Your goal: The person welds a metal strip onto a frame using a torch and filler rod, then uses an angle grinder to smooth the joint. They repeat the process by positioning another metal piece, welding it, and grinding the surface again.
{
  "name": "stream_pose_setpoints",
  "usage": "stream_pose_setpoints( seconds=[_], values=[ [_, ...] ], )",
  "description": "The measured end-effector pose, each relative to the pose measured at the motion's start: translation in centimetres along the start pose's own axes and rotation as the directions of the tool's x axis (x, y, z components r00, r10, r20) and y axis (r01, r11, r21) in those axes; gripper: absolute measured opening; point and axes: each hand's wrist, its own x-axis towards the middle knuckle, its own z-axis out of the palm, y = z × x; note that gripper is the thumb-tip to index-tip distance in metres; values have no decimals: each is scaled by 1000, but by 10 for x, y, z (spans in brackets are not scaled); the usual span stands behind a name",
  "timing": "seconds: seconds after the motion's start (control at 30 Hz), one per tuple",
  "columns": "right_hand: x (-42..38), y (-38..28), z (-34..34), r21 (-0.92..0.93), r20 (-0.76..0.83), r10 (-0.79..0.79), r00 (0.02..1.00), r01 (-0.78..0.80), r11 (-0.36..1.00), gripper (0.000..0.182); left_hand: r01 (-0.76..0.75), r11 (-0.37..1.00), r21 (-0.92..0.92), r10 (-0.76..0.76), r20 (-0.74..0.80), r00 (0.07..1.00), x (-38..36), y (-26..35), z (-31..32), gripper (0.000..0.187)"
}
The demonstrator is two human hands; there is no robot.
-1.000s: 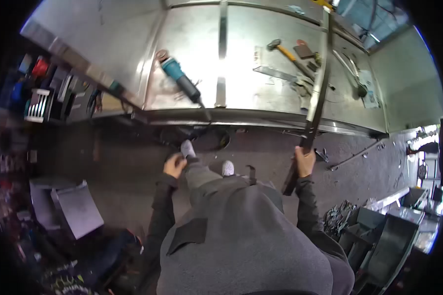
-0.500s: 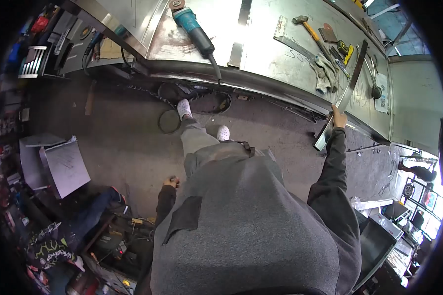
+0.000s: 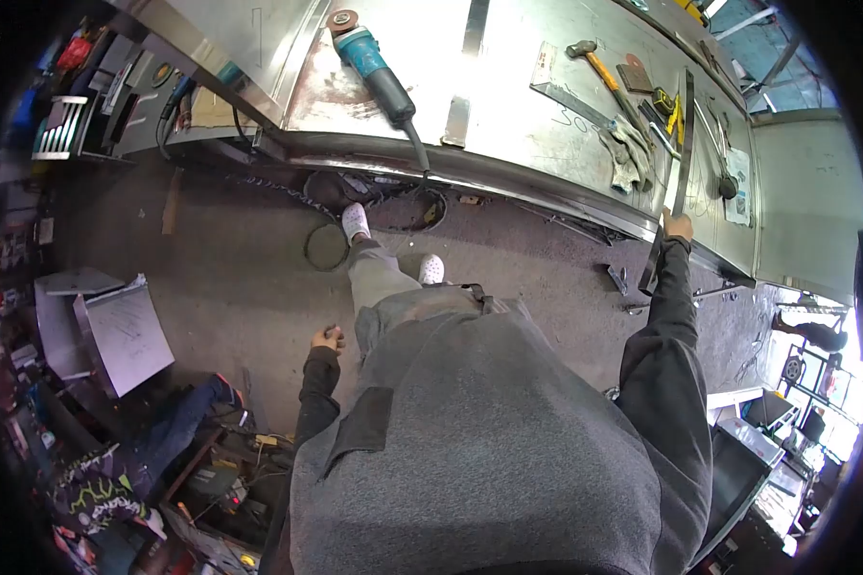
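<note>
1. One metal bar (image 3: 686, 149) is held by the right hand (image 3: 678, 226), with the fingers clamped around it near the front edge of the metal bench (image 3: 513, 139). The bar is extended over the bench top on one side and past the edge above the floor on the other; whether the bench is touched by it cannot be told.
2. The left hand (image 3: 329, 338) is held low beside the body, well apart from the bench. Its fingers are curled; whether anything small is gripped cannot be told.
3. To the left of the bar, a hammer (image 3: 599, 69), a tape measure (image 3: 663, 99), a crumpled pale cloth (image 3: 629, 158) and an L-shaped metal piece (image 3: 564, 97) are laid out on the bench.
4. A teal and black angle grinder (image 3: 374, 77) is placed farther left, its cord draped over the front edge.
5. Another person (image 3: 96, 494), in a patterned dark top, is partly shown at lower left.
</note>
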Motion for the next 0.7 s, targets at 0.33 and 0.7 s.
stream_pose_setpoints(
  seconds=[0.33,0.7],
  values=[
    [-192,-226,-52,637,-181,-511,840,496,590,27,63,991,117,-75,103,992,39,-17,-11,37],
    [-347,-414,-48,890,295,-535,791,-23,456,65,-820,550,-157,829,-20,559,9,390,23,60]
  ],
)
